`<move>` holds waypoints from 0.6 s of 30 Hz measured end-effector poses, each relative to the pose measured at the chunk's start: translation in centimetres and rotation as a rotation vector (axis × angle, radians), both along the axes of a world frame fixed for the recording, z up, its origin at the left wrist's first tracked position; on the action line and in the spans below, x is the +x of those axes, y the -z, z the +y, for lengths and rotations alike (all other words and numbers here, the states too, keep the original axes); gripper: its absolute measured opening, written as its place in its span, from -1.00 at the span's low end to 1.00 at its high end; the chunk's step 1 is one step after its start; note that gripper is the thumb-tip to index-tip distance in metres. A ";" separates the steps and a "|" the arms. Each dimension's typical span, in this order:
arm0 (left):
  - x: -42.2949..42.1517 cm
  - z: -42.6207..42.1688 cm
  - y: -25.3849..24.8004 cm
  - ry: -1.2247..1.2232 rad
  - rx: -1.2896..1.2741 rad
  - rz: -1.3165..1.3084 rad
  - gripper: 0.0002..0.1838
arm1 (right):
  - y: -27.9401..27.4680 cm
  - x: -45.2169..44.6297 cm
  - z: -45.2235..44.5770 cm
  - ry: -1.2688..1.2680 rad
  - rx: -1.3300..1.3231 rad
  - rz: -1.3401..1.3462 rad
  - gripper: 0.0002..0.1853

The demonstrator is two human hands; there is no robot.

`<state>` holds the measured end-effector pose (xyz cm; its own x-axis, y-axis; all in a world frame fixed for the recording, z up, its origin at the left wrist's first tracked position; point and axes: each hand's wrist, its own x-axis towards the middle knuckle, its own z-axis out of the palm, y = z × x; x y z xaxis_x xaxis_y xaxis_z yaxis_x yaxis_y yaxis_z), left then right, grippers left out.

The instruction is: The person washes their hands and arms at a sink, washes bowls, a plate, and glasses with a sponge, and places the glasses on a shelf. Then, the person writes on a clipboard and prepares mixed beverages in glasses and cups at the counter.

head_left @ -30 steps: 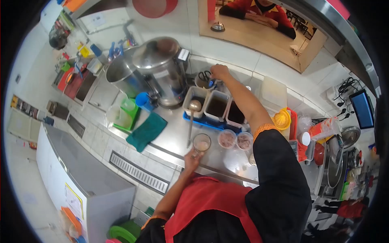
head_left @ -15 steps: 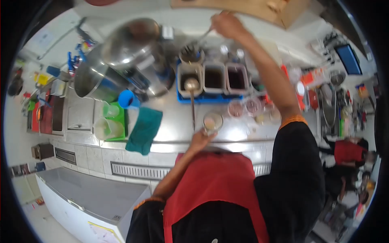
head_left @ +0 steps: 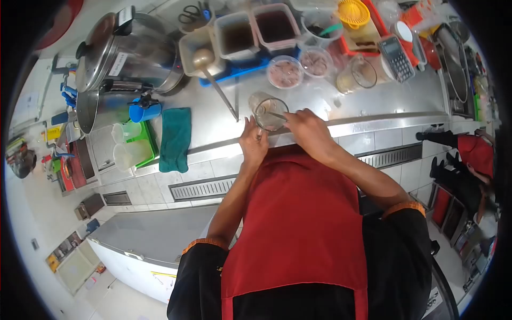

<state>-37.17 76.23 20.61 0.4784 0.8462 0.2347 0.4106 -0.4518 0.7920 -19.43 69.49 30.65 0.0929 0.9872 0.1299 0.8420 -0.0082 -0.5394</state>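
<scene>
A clear glass mug point(head_left: 262, 102) stands close to the front edge of the steel counter. My left hand point(head_left: 253, 143) is closed around its handle. Over the rim, my right hand point(head_left: 310, 134) grips a thin metal spoon point(head_left: 278, 115) whose lower end is inside the mug; the bowl of the spoon is hard to make out. Left of the mug, a ladle point(head_left: 217, 85) leans out of a square tub point(head_left: 188, 52), its handle end on the counter. Beyond the mug sit two clear cups of pinkish contents, the nearer one point(head_left: 285, 72) and another point(head_left: 316, 62).
Two tubs of dark liquid, one point(head_left: 234, 33) beside the other point(head_left: 276, 25), stand at the back. To the right are a glass jug point(head_left: 356, 76), a calculator point(head_left: 396, 57) and a yellow juicer point(head_left: 354, 13). A green cloth point(head_left: 175, 140) hangs over the edge by a green tray point(head_left: 147, 143).
My right hand has come back from the utensil container at the rear, and the spoon is now in the mug. My left hand stays at the mug. The view has shifted.
</scene>
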 end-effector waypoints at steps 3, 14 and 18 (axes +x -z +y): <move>0.2 -0.8 -1.3 0.002 0.083 -0.016 -0.88 | -1.4 -1.0 0.0 -0.124 0.030 -0.194 -0.85; 4.0 -3.1 -4.5 -0.376 0.091 -0.175 -0.79 | -6.6 0.1 1.9 -0.187 0.166 -0.544 -0.90; 3.8 -3.9 -3.7 -0.383 0.151 -0.132 -0.74 | -4.7 -0.1 1.4 -0.175 0.253 -0.435 -0.90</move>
<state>-33.42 72.33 24.33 0.0937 0.9082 0.4080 0.4707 -0.4015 0.7857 -19.51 70.89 35.39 -0.1854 0.9161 0.3554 0.9656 0.2370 -0.1070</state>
